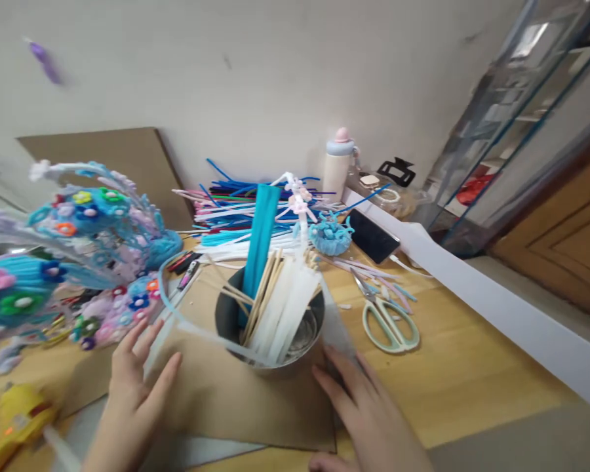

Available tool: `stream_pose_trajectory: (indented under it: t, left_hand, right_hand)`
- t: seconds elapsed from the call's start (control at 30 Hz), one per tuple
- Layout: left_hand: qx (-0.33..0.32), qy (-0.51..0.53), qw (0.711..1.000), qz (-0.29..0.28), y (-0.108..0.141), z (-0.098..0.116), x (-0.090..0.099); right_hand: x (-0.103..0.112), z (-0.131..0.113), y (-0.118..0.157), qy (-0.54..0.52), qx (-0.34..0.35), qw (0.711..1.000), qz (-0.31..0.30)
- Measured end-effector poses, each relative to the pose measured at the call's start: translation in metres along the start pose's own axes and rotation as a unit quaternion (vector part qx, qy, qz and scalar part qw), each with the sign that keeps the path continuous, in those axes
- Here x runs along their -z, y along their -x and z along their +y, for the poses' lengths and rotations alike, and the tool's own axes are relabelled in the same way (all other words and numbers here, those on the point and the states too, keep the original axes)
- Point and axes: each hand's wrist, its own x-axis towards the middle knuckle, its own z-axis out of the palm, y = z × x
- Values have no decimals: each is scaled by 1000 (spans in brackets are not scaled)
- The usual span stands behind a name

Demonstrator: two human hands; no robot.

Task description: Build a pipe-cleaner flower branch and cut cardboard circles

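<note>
A dark round container [229, 318] stands on a brown cardboard sheet [270, 410]. It holds wooden sticks [264, 295], white glue sticks [282, 314] and a tall bright blue piece [260, 242]. To its left, my left hand [137, 387] is raised with fingers apart, holding nothing. My right hand [364, 406] is at the container's lower right, fingers spread near the cardboard's edge, with nothing in it. A thin pale blue strand [196, 328] curves from the left across the container's front.
Blue fuzzy flower baskets [96, 210] fill the left side, above a yellow glue gun [19, 419]. Green-handled scissors [391, 324], a phone [372, 236] and a bottle [337, 164] are at the right. Coloured pipe cleaners [231, 216] lie behind, near the wall.
</note>
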Motion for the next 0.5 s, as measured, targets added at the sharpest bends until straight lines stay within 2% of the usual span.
stream_pose_trajectory:
  t: [0.1, 0.17, 0.23, 0.37, 0.5]
  left_hand:
    - [46, -38, 997, -51, 21, -36, 17]
    - [46, -45, 995, -77, 38, -48, 21]
    - [17, -62, 995, -79, 52, -49, 21]
    - [-50, -105, 991, -66, 68, -38, 21]
    - [-129, -81, 984, -87, 77, -28, 32]
  right_hand:
    - [0, -3, 2, 1, -26, 999, -33]
    - [-2, -2, 3, 13, -36, 998, -43]
    - [-3, -1, 5, 34, -45, 997, -50]
    - [0, 8, 8, 76, -42, 995, -54]
    - [12, 27, 12, 91, -10, 994, -61]
